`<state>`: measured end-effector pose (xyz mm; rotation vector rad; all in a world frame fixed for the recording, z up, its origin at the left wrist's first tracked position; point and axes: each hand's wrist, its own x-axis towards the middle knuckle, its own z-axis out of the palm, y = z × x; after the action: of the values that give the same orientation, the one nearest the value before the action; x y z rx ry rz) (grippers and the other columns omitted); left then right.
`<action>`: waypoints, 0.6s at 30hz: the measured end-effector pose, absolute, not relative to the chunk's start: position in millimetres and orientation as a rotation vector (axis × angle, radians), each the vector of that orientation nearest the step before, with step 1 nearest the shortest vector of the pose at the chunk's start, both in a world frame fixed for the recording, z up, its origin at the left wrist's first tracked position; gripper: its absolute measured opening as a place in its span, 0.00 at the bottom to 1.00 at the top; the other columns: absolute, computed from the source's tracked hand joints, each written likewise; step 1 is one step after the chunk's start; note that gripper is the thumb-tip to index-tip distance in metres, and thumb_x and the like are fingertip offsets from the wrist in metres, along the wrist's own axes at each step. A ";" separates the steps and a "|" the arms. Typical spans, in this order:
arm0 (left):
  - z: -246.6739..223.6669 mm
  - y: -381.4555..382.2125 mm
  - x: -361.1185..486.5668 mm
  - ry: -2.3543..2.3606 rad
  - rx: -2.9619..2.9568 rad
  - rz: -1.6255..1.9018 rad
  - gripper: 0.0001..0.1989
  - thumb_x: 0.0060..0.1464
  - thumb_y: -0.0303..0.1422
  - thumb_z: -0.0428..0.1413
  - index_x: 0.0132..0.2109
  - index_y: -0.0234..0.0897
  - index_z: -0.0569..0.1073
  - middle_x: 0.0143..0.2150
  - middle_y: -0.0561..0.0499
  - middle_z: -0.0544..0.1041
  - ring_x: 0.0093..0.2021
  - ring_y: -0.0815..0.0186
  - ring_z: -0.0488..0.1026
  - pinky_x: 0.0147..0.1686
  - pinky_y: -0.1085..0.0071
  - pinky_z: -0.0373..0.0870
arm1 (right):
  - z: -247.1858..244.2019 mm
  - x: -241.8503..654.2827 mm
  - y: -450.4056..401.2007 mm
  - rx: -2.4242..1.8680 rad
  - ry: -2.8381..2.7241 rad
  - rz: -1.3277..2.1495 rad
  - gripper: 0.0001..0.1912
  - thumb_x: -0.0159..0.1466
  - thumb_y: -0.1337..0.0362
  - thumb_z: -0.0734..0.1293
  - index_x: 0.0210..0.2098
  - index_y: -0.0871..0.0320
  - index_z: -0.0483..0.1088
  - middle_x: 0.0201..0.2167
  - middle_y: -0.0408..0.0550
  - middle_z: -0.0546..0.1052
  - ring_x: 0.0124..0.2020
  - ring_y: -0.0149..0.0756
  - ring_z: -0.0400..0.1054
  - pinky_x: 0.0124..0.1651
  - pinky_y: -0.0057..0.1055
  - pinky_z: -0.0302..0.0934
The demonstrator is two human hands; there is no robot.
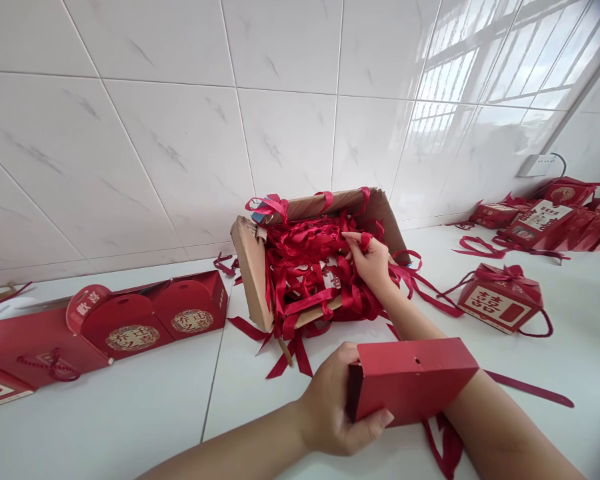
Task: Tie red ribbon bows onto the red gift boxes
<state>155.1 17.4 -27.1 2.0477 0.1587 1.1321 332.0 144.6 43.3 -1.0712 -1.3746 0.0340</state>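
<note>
My left hand [337, 403] holds a closed red box [410, 380] near the table's front, its thumb along the lower side. A small hole shows in the box's upper face. Beyond it, my right hand [370, 260] reaches into an open cardboard carton [255, 280] heaped with red ribbons [305, 243]. Its thumb and index finger are pressed together at a ribbon, and a strip of red ribbon loops over a finger. Part of my right forearm passes behind the red box.
Red boxes [130, 327] with gold emblems stand in a row at the left. A ribbon-tied box [503, 300] sits at the right, with more red boxes [545, 223] behind it. Loose ribbon [530, 387] lies on the white table [260, 427]. A tiled wall [290, 140] rises behind.
</note>
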 end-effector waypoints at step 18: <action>-26.7 17.3 156.7 0.137 2.027 1.140 0.31 0.48 0.31 0.58 0.58 0.39 0.58 0.50 0.40 0.68 0.49 0.52 0.71 0.48 0.53 0.70 | 58.4 345.0 132.9 -0.564 -1.813 1.093 0.25 0.47 0.41 0.73 0.19 0.57 0.67 0.23 0.47 0.76 0.32 0.40 0.74 0.39 0.41 0.69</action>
<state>156.7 17.3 -26.7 2.0268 0.1373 1.1396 345.0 132.9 58.4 -0.5637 -1.8134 1.0934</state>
